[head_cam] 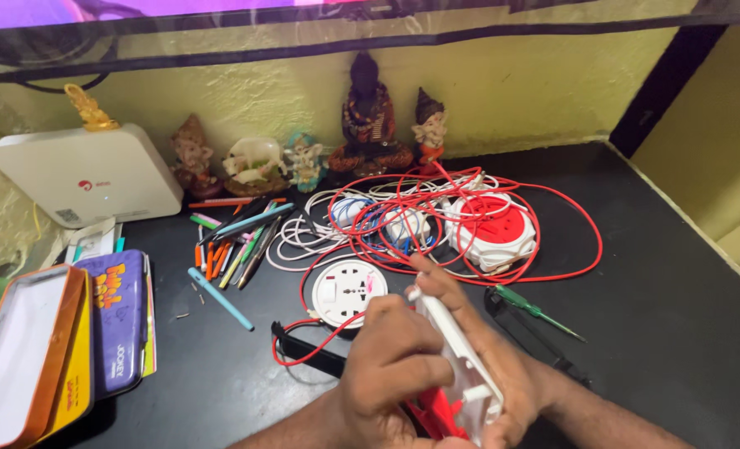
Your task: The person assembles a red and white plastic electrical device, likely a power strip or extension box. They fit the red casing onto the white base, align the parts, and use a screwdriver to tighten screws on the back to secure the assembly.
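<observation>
Figurines (368, 116) line yellow wall behind cluttered black desk (653, 274).

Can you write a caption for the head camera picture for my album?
Two hands, left hand and right hand, hold a white plastic part above a black desk strewn with red wire.

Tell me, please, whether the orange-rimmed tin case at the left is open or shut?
Open: the tin case lies with its pale, empty inside facing up, no lid over it, beside the purple pencil box.
</observation>
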